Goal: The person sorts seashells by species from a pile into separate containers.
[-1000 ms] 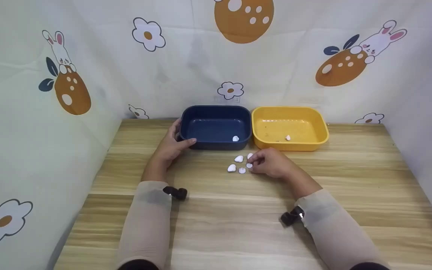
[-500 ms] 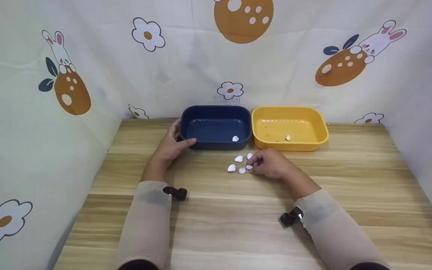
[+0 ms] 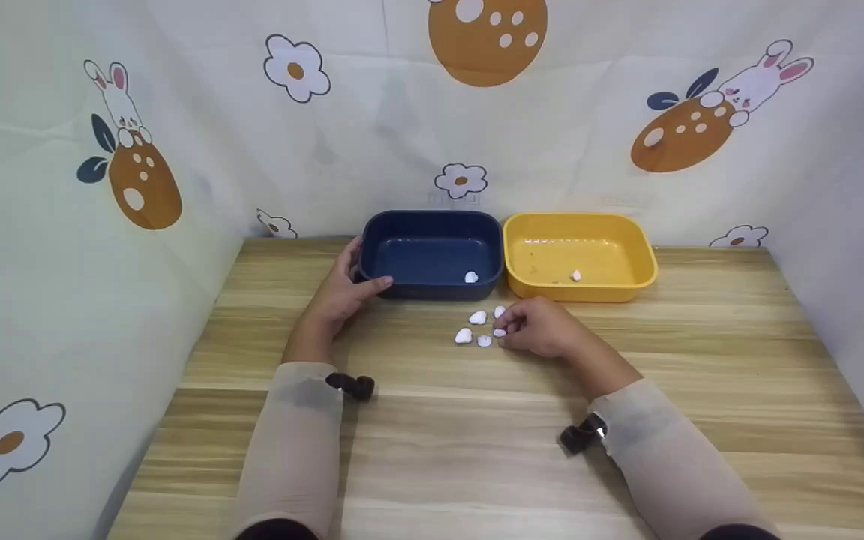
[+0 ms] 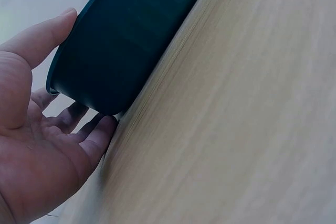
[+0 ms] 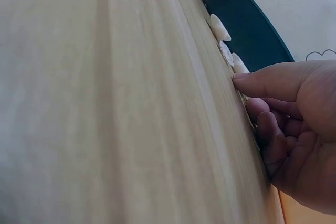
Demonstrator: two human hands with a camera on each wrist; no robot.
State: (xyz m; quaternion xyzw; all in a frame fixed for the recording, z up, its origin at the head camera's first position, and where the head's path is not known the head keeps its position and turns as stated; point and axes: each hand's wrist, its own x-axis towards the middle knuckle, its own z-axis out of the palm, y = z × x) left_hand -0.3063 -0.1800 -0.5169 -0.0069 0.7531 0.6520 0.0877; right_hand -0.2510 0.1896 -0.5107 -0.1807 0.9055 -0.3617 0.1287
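Observation:
My left hand (image 3: 338, 291) holds the left end of a dark blue tub (image 3: 432, 291), thumb on the front rim and fingers at its side. In the left wrist view the thumb (image 4: 60, 27) lies on the tub's edge, with the fingertips low by the table. My right hand (image 3: 541, 327) pinches a small white shell (image 3: 499, 332) between thumb and fingers at the table. Beside it lie several more white shells, among them a smooth one (image 3: 463, 336), a ridged one (image 3: 484, 341) and another (image 3: 478, 318). The right wrist view has the pinched shell hidden behind the thumb (image 5: 273, 81).
A yellow tub (image 3: 582, 294) stands right against the blue one, with one small pale shell (image 3: 575, 276) inside. One white shell (image 3: 471, 277) lies in the blue tub. Behind both hangs a patterned cloth (image 3: 372, 135). The wooden table (image 3: 462, 450) spreads out in front.
The shell at my right fingertips has shifted and turned slightly. The left hand, both tubs and the other shells look unmoved.

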